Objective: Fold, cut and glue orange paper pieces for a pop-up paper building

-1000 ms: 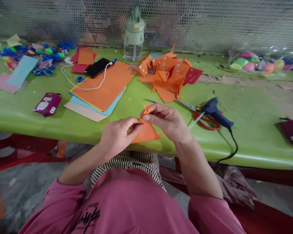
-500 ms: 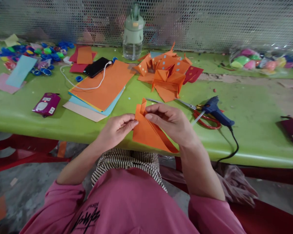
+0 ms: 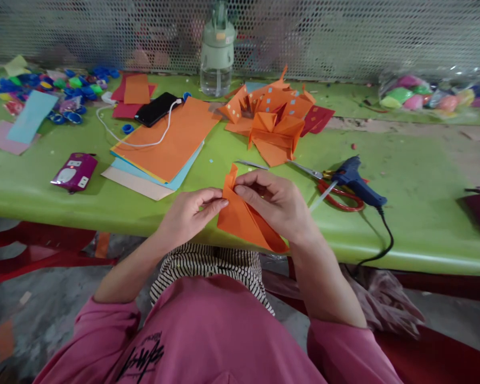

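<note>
A folded piece of orange paper [image 3: 242, 221] is held over the table's front edge, between both hands. My left hand [image 3: 194, 213] pinches its left edge between thumb and fingers. With thumb and bent fingers, my right hand [image 3: 276, 200] grips the paper's upper right side, where a narrow flap sticks up. The paper's lower right part curls under my right wrist. Just beyond the hands, folded orange paper shapes [image 3: 274, 130] with small light squares stuck on them stand in a cluster.
Right of my hands lie red-handled scissors [image 3: 342, 201] and a blue glue gun [image 3: 358, 184] with a cable. Paper sheets [image 3: 172, 144] carry a phone [image 3: 158, 109] on the left. A purple power socket [image 3: 75, 172], a water bottle [image 3: 217, 58] and bagged colourful pieces [image 3: 424, 96] are around.
Both hands keep their hold on the orange paper. My right hand has shifted slightly left, and the paper's top flap has narrowed and folded further over.
</note>
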Demonstrator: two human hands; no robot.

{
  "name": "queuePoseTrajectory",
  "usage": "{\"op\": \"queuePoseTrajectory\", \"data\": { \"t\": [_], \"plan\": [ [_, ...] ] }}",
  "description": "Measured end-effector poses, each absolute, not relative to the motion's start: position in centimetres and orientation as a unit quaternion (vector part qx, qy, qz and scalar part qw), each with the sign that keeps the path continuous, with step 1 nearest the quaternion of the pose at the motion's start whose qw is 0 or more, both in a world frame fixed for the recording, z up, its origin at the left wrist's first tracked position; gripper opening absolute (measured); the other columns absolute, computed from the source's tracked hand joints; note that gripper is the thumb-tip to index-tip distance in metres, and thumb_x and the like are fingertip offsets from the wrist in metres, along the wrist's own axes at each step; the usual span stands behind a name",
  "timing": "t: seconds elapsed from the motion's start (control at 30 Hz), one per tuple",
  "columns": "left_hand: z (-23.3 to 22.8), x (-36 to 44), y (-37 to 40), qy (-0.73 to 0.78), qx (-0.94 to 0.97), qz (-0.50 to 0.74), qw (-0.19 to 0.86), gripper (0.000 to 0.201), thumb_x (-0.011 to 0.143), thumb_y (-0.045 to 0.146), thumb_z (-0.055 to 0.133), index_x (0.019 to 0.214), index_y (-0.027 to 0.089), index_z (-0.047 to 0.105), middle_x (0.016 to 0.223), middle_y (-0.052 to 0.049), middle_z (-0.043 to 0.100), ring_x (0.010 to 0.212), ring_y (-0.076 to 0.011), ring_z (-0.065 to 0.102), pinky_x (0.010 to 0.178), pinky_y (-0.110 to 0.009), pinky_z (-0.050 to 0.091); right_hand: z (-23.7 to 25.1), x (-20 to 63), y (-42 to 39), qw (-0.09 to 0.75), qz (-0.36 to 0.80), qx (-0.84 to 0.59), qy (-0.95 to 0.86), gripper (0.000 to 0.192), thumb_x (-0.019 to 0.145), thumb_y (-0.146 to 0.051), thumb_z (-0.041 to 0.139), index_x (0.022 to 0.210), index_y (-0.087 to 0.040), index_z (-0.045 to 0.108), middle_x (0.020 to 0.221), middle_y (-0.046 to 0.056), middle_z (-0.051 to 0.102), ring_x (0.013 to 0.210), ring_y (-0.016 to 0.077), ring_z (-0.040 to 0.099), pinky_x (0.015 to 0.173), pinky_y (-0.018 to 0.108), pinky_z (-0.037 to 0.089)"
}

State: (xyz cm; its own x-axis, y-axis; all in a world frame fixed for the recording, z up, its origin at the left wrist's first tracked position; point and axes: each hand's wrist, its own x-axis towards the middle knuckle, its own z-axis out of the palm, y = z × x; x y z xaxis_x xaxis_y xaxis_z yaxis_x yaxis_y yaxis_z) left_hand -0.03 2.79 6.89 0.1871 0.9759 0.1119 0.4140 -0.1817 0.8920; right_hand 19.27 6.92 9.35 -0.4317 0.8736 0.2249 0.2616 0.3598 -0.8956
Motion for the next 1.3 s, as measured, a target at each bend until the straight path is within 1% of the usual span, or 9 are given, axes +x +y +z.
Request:
{"op": "queuePoseTrajectory", "data": {
  "t": [0.23, 0.5, 0.63, 0.77, 0.97, 1.03, 1.1, 1.17, 1.3],
  "plan": [
    [7.2, 0.6, 2.3, 0.537, 0.706, 0.368, 0.277, 0.017, 0.091, 0.031, 0.061, 0.092, 0.019, 0.073, 0.079, -0.001, 0.078, 0.071, -0.0145, 0.072, 0.062, -0.022, 0.052, 9.5, 19.2, 7.1, 0.373, 0.424, -0.378, -0.733, 0.032, 0.086, -0.053, 0.069, 0.084, -0.021, 0.069, 0.081, 0.002, 0.067, 0.075, 0.0152, 0.058, 0.069, 0.030, 0.044],
    [7.2, 0.9, 1.9, 0.528, 0.753, 0.360, 0.159, 0.018, 0.095, 0.029, 0.057, 0.092, 0.018, 0.072, 0.078, -0.002, 0.077, 0.066, -0.0129, 0.070, 0.059, -0.021, 0.048, 8.4, 19.2, 7.3, 0.395, 0.494, -0.360, -0.686, 0.030, 0.084, -0.051, 0.072, 0.081, -0.022, 0.069, 0.077, -0.001, 0.064, 0.071, 0.0132, 0.054, 0.065, 0.029, 0.040],
    [7.3, 1.1, 1.8, 0.527, 0.757, 0.354, 0.155, 0.020, 0.096, 0.029, 0.054, 0.090, 0.018, 0.070, 0.075, -0.002, 0.076, 0.061, -0.0116, 0.067, 0.056, -0.021, 0.045, 8.4, 19.1, 7.1, 0.401, 0.491, -0.360, -0.685, 0.030, 0.085, -0.051, 0.071, 0.077, -0.022, 0.067, 0.074, -0.002, 0.061, 0.070, 0.0127, 0.053, 0.065, 0.028, 0.041],
    [7.4, 1.2, 2.0, 0.525, 0.742, 0.363, 0.206, 0.019, 0.096, 0.030, 0.056, 0.090, 0.018, 0.069, 0.074, -0.001, 0.074, 0.063, -0.0110, 0.066, 0.058, -0.020, 0.046, 8.4, 18.9, 7.2, 0.402, 0.462, -0.372, -0.698, 0.030, 0.088, -0.050, 0.069, 0.077, -0.021, 0.066, 0.073, -0.002, 0.061, 0.069, 0.0116, 0.051, 0.065, 0.028, 0.040],
    [6.9, 0.5, 3.1, 0.514, 0.693, 0.435, 0.259, 0.020, 0.095, 0.034, 0.058, 0.083, 0.019, 0.063, 0.069, 0.002, 0.066, 0.059, -0.0084, 0.057, 0.056, -0.019, 0.043, 9.1, 19.7, 7.1, 0.320, 0.444, -0.387, -0.742, 0.045, 0.084, -0.061, 0.067, 0.100, -0.019, 0.070, 0.090, 0.004, 0.070, 0.079, 0.0153, 0.061, 0.071, 0.028, 0.047],
    [6.7, 0.2, 3.3, 0.522, 0.657, 0.484, 0.248, 0.023, 0.096, 0.037, 0.057, 0.080, 0.020, 0.058, 0.064, 0.004, 0.056, 0.054, -0.0074, 0.048, 0.052, -0.020, 0.039, 9.6, 20.2, 6.6, 0.272, 0.397, -0.418, -0.770, 0.051, 0.079, -0.061, 0.072, 0.105, -0.018, 0.069, 0.093, 0.005, 0.072, 0.080, 0.0169, 0.063, 0.073, 0.029, 0.049],
    [6.5, 0.0, 3.5, 0.532, 0.622, 0.533, 0.215, 0.027, 0.097, 0.040, 0.055, 0.077, 0.022, 0.052, 0.060, 0.007, 0.042, 0.050, -0.0073, 0.038, 0.049, -0.021, 0.034, 9.8, 20.5, 5.9, 0.245, 0.350, -0.443, -0.788, 0.045, 0.080, -0.057, 0.073, 0.103, -0.018, 0.069, 0.088, 0.003, 0.072, 0.074, 0.0165, 0.063, 0.070, 0.029, 0.049],
    [6.3, 0.1, 3.6, 0.539, 0.595, 0.575, 0.158, 0.030, 0.098, 0.044, 0.053, 0.078, 0.023, 0.048, 0.061, 0.007, 0.035, 0.051, -0.0083, 0.035, 0.050, -0.022, 0.033, 9.7, 20.5, 5.0, 0.257, 0.335, -0.447, -0.788, 0.038, 0.084, -0.052, 0.070, 0.101, -0.018, 0.068, 0.086, 0.002, 0.072, 0.072, 0.0163, 0.064, 0.069, 0.028, 0.050],
    [5.4, 0.7, 3.8, 0.529, 0.560, 0.638, 0.020, 0.027, 0.101, 0.044, 0.047, 0.085, 0.023, 0.051, 0.070, 0.005, 0.044, 0.062, -0.0105, 0.046, 0.064, -0.024, 0.044, 8.8, 20.0, 3.5, 0.361, 0.344, -0.422, -0.757, 0.047, 0.083, -0.049, 0.075, 0.119, -0.023, 0.060, 0.109, 0.004, 0.071, 0.094, 0.0183, 0.068, 0.082, 0.029, 0.053]
  ]
}}
